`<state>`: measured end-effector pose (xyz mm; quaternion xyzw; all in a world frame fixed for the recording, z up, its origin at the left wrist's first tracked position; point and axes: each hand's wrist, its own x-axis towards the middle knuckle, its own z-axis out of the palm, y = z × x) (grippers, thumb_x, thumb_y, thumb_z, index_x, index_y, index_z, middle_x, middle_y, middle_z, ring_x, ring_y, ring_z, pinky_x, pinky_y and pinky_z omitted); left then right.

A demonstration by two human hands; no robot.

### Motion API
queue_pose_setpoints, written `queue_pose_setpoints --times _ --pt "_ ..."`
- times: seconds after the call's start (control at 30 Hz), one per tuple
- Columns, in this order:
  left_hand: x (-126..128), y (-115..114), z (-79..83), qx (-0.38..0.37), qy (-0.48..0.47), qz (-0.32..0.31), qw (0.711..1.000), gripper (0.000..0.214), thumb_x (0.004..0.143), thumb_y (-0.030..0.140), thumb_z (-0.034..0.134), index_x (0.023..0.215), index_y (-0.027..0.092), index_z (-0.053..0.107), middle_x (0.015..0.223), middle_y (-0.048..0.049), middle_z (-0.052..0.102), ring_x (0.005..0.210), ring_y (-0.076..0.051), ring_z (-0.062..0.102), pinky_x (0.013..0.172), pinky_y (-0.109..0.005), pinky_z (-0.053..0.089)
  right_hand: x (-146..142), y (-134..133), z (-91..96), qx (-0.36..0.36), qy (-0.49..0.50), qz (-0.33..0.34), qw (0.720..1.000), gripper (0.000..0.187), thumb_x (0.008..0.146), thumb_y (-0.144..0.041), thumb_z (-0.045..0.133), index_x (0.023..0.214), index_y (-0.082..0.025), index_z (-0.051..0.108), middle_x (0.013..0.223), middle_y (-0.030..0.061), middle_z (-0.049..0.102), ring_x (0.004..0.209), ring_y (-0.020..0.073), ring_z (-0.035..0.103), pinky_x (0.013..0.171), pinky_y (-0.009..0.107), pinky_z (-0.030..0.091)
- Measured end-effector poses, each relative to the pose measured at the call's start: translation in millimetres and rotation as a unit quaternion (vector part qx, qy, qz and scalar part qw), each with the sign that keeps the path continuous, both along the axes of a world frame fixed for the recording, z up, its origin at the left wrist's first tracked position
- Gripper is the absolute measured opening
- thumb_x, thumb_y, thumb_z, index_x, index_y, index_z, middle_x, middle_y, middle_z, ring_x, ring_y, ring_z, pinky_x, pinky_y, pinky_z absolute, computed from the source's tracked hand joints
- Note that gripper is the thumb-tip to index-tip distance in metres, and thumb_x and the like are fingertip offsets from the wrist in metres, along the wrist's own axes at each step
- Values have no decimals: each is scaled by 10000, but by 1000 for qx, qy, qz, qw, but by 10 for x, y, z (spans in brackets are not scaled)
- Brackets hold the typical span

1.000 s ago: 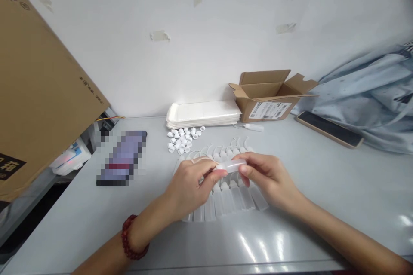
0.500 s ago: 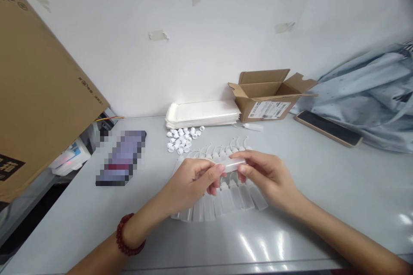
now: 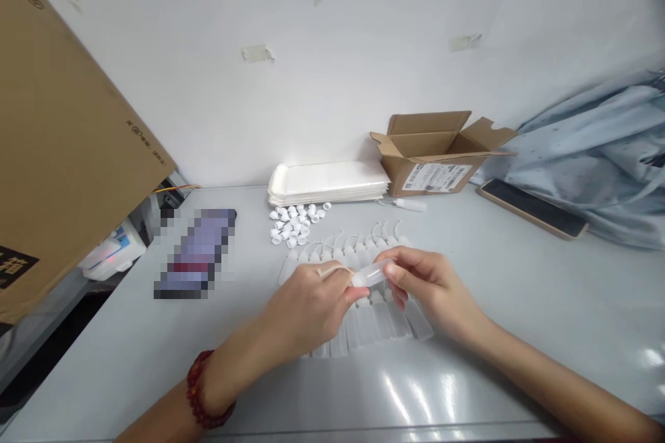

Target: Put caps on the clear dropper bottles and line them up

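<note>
A translucent plastic tube point(image 3: 374, 273) with a white cord at its left end is held level above the table between my two hands. My left hand point(image 3: 314, 301), back upward, is closed on the tube's left end, with the cord point(image 3: 335, 268) lying over its fingers. With thumb and fingers, my right hand point(image 3: 429, 284) pinches the right end. Beneath them lie two rows of similar corded tubes point(image 3: 358, 325), partly hidden by my hands. Small white caps point(image 3: 294, 221) lie in a loose heap beyond my left hand.
A stack of white padded envelopes point(image 3: 332, 183) and an open cardboard box point(image 3: 431, 163) stand by the wall, a single tube point(image 3: 410, 205) before them. Phones lie at left point(image 3: 200, 249) and right point(image 3: 535, 208). A large carton point(image 3: 67, 152) leans in from the left; blue-grey cloth point(image 3: 597, 159) is heaped at right.
My left hand has rolled over so its back faces up, and the cord now shows above its fingers. The tube has tilted slightly; my right hand keeps its pinch.
</note>
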<state>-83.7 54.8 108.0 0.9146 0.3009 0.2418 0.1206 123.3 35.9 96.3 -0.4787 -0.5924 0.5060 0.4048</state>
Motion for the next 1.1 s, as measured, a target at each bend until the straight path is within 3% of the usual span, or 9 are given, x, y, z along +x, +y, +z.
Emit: queue_pose_setpoints --times 0.1,0.17,0.27,0.37,0.47,0.57,0.73,0.93,1.1 --pt "4 -15 -50 60 27 -11 998 335 978 245 386 666 173 485 608 1 472 521 -122 386 498 -273 292 -15 12 12 -42 29 -3 999 317 852 -455 560 807 -147 621 499 -50 437 460 104 436 486 246 366" --pt "22 -21 -58 62 36 -16 997 328 978 240 383 683 167 505 633 -10 498 539 -130 405 513 -276 315 -31 17 15 -68 53 -6 996 327 837 -467 579 780 -147 610 490 -53 426 442 99 417 456 240 362" --pt "20 15 -17 0 34 -2 999 287 965 273 427 734 158 552 681 -21 553 585 -135 477 541 -263 364 -37 36 6 -78 82 -9 994 336 833 -470 594 727 -151 588 496 -48 437 438 95 416 447 239 366" --pt "-96 149 66 -79 33 19 996 190 936 281 482 903 162 626 786 -32 639 687 -151 573 629 -262 429 23 113 -7 -46 96 -30 994 329 851 -458 586 718 -157 577 551 -29 491 476 101 460 498 252 403" --pt "-323 359 114 -95 34 112 989 220 918 220 449 934 189 666 864 -35 684 750 -172 612 648 -270 443 180 271 -11 21 103 -98 990 277 836 -444 614 838 -167 610 633 -14 536 532 117 497 528 266 433" --pt "-531 546 88 -46 58 185 980 243 894 208 438 975 173 664 952 -69 675 869 -218 612 715 -311 461 408 469 -30 69 51 -185 979 289 798 -436 653 920 -175 636 689 4 581 587 129 533 554 271 453" --pt "-612 630 38 -52 92 160 981 271 870 222 447 1029 184 662 995 -75 640 953 -242 576 809 -368 467 748 732 -156 105 -48 -264 958 286 761 -389 657 959 -183 644 737 36 633 692 181 583 566 292 453" --pt "-577 593 48 -78 105 158 979 306 883 216 426 1070 209 668 944 -70 609 929 -241 568 824 -377 456 852 816 -254 80 -129 -260 953 293 759 -361 638 986 -175 649 775 46 631 727 198 578 623 328 456" --pt "-604 631 -36 -84 91 140 982 338 891 206 402 1094 217 672 961 -62 568 907 -218 562 832 -359 452 836 807 -263 91 -174 -258 946 294 779 -370 619 986 -164 652 750 44 613 702 196 573 668 343 451"
